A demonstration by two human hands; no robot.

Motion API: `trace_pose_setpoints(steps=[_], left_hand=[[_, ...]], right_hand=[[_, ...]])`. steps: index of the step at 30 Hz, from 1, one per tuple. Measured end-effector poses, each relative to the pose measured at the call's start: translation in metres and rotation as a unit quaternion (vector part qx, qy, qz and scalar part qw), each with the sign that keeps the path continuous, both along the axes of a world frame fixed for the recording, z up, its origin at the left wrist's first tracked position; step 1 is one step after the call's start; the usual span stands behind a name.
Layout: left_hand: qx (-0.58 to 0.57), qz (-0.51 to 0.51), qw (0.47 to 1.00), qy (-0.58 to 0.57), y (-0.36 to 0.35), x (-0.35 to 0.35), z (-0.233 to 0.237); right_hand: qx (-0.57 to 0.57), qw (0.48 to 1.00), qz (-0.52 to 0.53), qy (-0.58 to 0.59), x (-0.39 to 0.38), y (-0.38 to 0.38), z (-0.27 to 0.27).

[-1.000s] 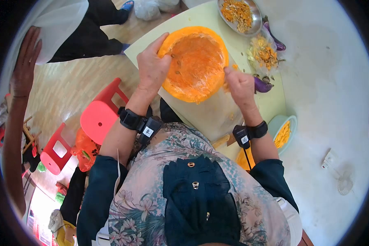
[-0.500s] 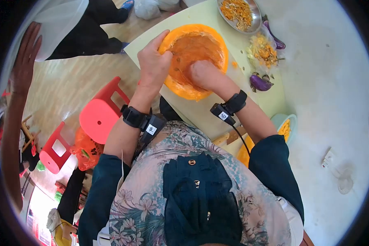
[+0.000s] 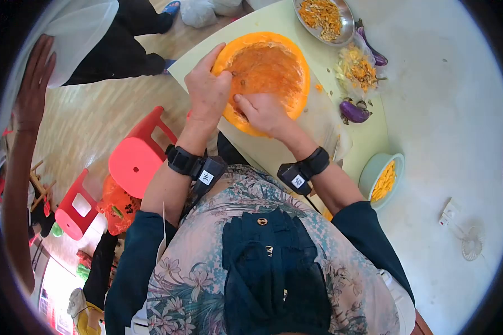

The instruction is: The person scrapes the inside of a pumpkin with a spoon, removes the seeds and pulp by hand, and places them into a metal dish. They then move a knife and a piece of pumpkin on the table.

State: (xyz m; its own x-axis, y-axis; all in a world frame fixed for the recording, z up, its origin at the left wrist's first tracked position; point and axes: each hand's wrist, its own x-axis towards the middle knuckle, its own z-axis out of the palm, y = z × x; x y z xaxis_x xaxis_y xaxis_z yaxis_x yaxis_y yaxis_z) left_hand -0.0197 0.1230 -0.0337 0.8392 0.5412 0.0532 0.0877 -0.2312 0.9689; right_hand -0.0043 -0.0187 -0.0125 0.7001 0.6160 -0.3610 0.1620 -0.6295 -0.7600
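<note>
A halved, hollowed pumpkin (image 3: 271,67) rests on the table, its stringy orange inside facing up. My left hand (image 3: 209,86) is closed on its left rim, thumb over the edge onto the inner wall. At the lower part of the opening is my right hand (image 3: 265,111), its fingers curled in a fist against the near inner wall. Whatever the right fingers hold, if anything, is hidden. A few seeds cling to the flesh near my left thumb.
A metal bowl (image 3: 347,30) of seeds and pulp, a bag of scraps (image 3: 359,70) and eggplants (image 3: 355,111) lie right of the pumpkin. Nearer stands a green basin (image 3: 368,181) with pumpkin pieces. Red stools (image 3: 131,167) and another person's arm (image 3: 31,111) are at left.
My right hand has drawn back from deep inside the pumpkin toward its near rim, and its thumb now shows. My left hand keeps its hold. The green basin is more fully visible.
</note>
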Motion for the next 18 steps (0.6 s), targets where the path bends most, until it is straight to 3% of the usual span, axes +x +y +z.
trace_pose_setpoints(steps=[3, 6, 9, 18], left_hand=[[0.016, 0.001, 1.0, 0.002, 0.001, 0.002, 0.003], [-0.012, -0.005, 0.999, 0.03, 0.0, 0.0, 0.008], [0.004, 0.001, 1.0, 0.021, -0.001, 0.0, 0.001], [-0.023, -0.006, 0.999, 0.023, -0.005, -0.006, 0.012]], right_hand=[[-0.018, 0.994, -0.066, -0.083, -0.019, 0.008, 0.006], [-0.061, 0.985, -0.046, -0.157, -0.024, 0.014, 0.013], [0.006, 0.963, -0.023, -0.268, -0.028, 0.013, 0.005], [0.047, 0.937, 0.003, -0.345, -0.032, 0.0, 0.004]])
